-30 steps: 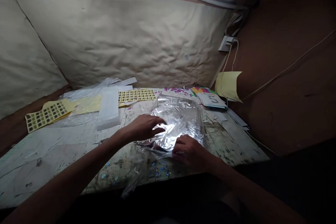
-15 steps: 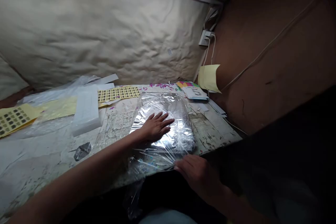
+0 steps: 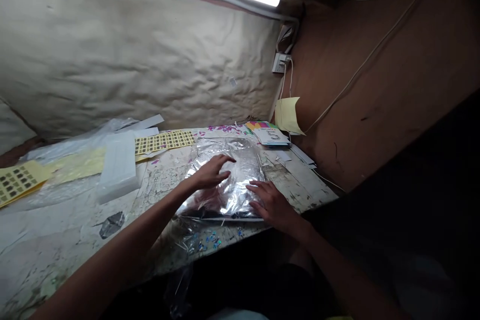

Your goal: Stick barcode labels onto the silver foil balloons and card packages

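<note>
Lying below the open left hand (image 3: 210,173), a shiny plastic packet (image 3: 238,187) has the loosely spread right hand (image 3: 273,205) at its near right.

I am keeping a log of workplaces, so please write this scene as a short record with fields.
Shiny pack: flat on worn table
Left hand: open, over pack; contact unclear
Right hand: open, at pack's near right part
Left side: yellow sheets with dark squares, white block
Right side: printed papers, colourful and white
Power: wall socket with plugged cords
</note>
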The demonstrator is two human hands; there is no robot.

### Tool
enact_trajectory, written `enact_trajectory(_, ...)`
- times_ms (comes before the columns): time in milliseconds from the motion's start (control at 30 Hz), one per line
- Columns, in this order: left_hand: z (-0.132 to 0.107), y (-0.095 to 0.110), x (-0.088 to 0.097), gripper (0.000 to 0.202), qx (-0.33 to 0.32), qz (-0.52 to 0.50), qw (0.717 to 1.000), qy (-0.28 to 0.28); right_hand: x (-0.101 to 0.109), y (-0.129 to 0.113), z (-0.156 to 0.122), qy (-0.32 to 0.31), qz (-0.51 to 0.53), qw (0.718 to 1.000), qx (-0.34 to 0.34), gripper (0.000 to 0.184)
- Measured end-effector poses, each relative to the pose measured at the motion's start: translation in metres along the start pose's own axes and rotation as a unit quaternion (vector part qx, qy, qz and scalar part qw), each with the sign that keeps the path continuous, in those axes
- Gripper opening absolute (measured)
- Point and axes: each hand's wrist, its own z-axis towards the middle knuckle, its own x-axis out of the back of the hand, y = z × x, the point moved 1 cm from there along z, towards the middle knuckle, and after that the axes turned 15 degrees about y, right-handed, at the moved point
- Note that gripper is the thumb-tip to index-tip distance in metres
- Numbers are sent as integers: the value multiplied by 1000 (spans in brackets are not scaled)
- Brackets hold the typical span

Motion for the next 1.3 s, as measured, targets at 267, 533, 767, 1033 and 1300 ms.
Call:
enact_trajectory(267,-27,-12,-22,40,3,41,995,-87,-1,10,4,15,-1,999,31,11)
enact_trajectory(533,-23,-18,-4,54,-20,79,982,-172,18,20,6,-44,83,996,8,19)
enact_trajectory(767,-22,-5,-13,84,73,100,975,-186,32,50,27,61,33,997,28,30)
enact_trajectory(1033,1,15,-38,70,-17,64,988,-137,12,21,50,-106,119,975,152,7)
enact_trajectory(1300,1,6,-46,38,0,51,999,-21,29,11,-4,-23,30,993,109,14)
